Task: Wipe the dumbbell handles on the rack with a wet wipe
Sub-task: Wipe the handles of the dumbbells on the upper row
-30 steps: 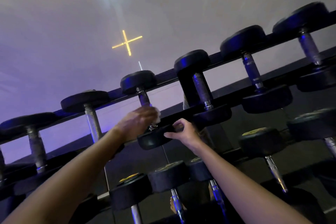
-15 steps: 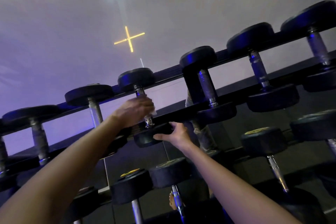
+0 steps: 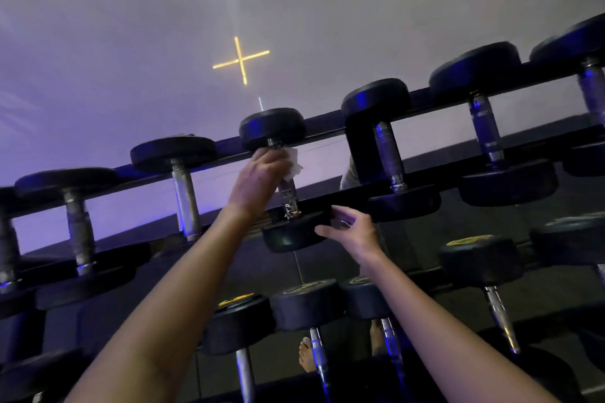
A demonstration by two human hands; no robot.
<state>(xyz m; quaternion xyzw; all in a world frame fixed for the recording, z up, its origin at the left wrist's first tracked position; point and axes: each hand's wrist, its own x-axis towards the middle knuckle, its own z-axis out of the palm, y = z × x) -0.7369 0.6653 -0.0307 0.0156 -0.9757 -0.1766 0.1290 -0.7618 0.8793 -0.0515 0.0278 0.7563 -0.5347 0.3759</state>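
My left hand [image 3: 258, 180], gripping the wet wipe [image 3: 293, 163] round the handle [image 3: 289, 198], has reached its far end: pass likely done. My right hand [image 3: 353, 232], grip wide, steadies the near head [image 3: 291, 237].

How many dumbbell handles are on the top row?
7: far-left handle (cropped), second handle, third handle, wiped handle in left hand, fifth handle, sixth handle, seventh handle. More may sit off-frame.

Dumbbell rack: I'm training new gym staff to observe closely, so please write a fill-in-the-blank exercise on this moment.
1. The left hand wraps a white ___ round a handle.
2. The right hand rests on the near end of the same ___.
3. A yellow ___ glows above the rack.
Missing: wipe; dumbbell; cross.
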